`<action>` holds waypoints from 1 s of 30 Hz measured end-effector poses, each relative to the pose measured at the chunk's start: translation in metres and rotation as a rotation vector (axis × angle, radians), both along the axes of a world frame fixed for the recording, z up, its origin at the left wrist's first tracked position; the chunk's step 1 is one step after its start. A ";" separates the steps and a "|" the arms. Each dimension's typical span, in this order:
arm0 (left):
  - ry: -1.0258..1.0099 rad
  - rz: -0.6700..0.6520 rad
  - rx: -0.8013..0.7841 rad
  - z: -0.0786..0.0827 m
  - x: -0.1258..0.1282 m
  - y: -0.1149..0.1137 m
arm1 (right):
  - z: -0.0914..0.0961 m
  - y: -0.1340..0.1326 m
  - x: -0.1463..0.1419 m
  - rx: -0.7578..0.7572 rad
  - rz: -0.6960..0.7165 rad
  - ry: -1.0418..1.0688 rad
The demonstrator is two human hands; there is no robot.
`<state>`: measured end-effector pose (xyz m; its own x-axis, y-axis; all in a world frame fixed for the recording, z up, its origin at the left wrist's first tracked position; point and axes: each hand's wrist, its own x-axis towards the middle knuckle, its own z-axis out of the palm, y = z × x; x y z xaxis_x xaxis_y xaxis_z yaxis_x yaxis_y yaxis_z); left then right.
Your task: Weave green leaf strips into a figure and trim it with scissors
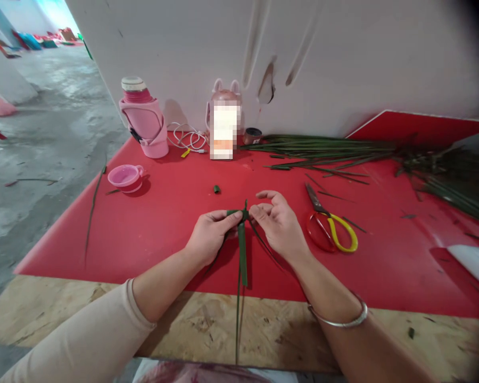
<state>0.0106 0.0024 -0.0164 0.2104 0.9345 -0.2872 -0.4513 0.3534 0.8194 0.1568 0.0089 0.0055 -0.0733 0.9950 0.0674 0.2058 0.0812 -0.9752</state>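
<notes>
Between my hands is a small bundle of crossed green leaf strips (242, 250), with long ends hanging down past the table's front edge. My left hand (213, 231) pinches the crossing point from the left, its thumb on top. From the right, my right hand (277, 221) pinches a strip near the same crossing, thumb and forefinger together and the other fingers loosely curled. Scissors (331, 226) with one yellow and one red handle loop lie to the right of my right hand. A short cut leaf piece (217, 189) rests just beyond the hands.
A red sheet (143, 234) covers most of the wooden board (207, 324). At the back stand a pink bottle (147, 125), a pink cup (125, 178), a white cable (187, 138) and a lit phone (224, 130). Long green leaves (323, 146) lie along the back right.
</notes>
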 end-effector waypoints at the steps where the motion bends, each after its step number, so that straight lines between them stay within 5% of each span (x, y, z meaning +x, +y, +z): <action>1: -0.015 0.016 -0.003 0.000 0.000 0.000 | 0.000 0.000 0.001 0.005 0.002 -0.035; 5: -0.025 0.042 0.034 0.000 0.001 0.000 | 0.000 -0.005 -0.002 -0.093 0.157 -0.140; 9: 0.005 0.039 0.058 0.000 0.000 0.001 | -0.002 -0.006 -0.010 -0.218 0.212 0.052; 15: -0.050 -0.260 -0.005 0.007 -0.009 0.006 | -0.001 -0.006 -0.004 -0.459 0.356 0.223; 18: -0.018 -0.292 0.020 0.008 -0.011 0.006 | 0.000 -0.006 0.001 -0.493 0.408 0.204; 22: 0.158 -0.125 0.187 0.006 -0.008 0.005 | -0.001 -0.005 -0.001 -0.436 0.341 0.235; 25: 0.264 0.005 0.280 0.005 -0.005 0.004 | -0.002 -0.006 -0.006 -0.261 0.288 0.114; 30: 0.214 0.169 0.194 0.001 0.000 0.003 | -0.006 -0.009 -0.015 0.087 0.108 -0.212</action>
<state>0.0104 0.0053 -0.0158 0.0013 0.9926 -0.1214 -0.3003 0.1162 0.9467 0.1417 0.0003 -0.0007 -0.2006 0.9718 0.1241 0.3908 0.1955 -0.8995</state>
